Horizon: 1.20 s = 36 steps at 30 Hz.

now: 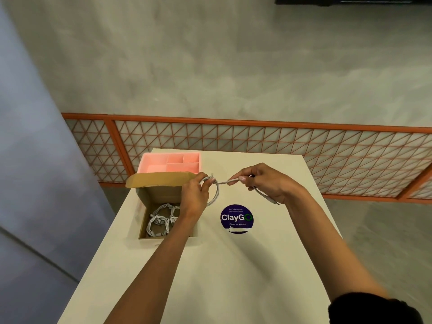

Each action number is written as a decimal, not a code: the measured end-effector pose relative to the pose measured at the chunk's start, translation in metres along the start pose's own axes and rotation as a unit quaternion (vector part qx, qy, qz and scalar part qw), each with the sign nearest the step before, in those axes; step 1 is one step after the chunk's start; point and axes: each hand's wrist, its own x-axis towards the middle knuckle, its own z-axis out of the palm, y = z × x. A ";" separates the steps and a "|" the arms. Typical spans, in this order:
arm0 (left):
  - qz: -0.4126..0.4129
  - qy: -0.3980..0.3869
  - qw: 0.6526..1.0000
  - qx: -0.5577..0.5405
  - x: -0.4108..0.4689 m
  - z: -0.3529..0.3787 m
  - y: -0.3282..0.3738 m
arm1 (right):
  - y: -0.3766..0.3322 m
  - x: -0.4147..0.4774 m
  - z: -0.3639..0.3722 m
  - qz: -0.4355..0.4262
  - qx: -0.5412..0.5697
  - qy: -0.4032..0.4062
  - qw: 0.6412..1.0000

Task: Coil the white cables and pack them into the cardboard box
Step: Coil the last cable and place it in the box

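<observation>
The left hand curls its grip round a loop of thin white cable, held above the pale desk just right of the open brown cardboard box. The right hand pinches the cable's straight run, its tail hanging below the palm. Coiled white cables lie inside the box; a pink compartment tray sits behind it.

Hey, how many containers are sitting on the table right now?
2. The open cardboard box sits at the left edge of the table, coiled white cables inside; the pink divided tray stands directly behind it, at the far left corner. None seems hidden.
</observation>
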 end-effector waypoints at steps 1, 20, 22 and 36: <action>-0.003 0.005 1.000 -0.006 0.001 0.000 -0.002 | -0.001 -0.002 -0.002 -0.007 -0.003 0.000 1.000; 0.025 0.037 0.998 0.036 0.006 0.002 -0.006 | 0.006 -0.004 -0.014 -0.003 0.131 0.039 0.991; 0.038 0.055 0.993 0.098 0.009 0.001 -0.007 | 0.006 -0.003 -0.009 -0.006 0.139 0.029 0.990; -0.074 -0.100 0.965 -0.230 -0.010 -0.012 0.001 | 0.032 0.021 -0.021 0.102 0.305 0.114 0.940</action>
